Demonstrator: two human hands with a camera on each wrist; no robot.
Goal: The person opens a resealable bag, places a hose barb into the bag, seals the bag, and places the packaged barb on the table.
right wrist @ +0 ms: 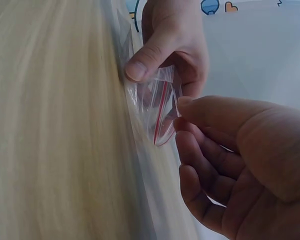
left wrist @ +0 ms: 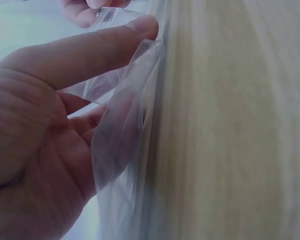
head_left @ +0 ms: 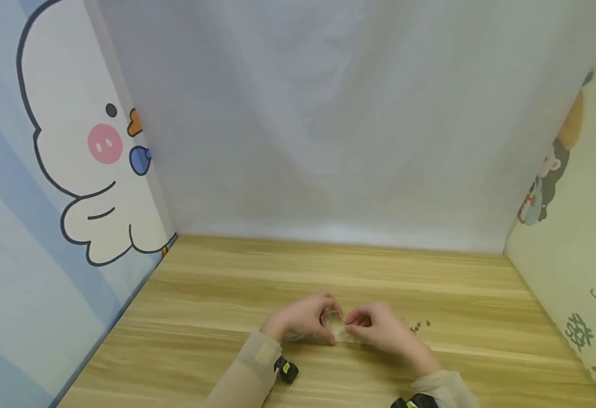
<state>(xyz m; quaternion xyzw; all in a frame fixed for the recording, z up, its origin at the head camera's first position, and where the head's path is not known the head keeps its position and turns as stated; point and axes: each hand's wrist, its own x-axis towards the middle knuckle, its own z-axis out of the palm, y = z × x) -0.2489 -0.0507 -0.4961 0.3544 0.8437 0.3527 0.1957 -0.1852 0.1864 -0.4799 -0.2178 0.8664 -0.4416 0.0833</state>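
My left hand (head_left: 305, 318) grips a clear zip bag (right wrist: 162, 107) with a red line along its seal, thumb on one side and fingers on the other. The bag's mouth gapes toward my right hand (head_left: 379, 328). Thumb and forefinger of that hand meet right at the mouth, pinching a small dark shiny piece (left wrist: 97, 13), mostly hidden by the fingertips. The other right fingers curl loosely. In the left wrist view, the clear plastic (left wrist: 117, 145) hangs past the left thumb, close to the tabletop.
Several tiny dark pieces (head_left: 416, 327) lie on the wood-grain table (head_left: 216, 294), just right of my right hand. A pale curtain (head_left: 318, 141) stands behind the table, with printed cartoon panels at left and right. Each wrist wears a black strap device (head_left: 286, 371).
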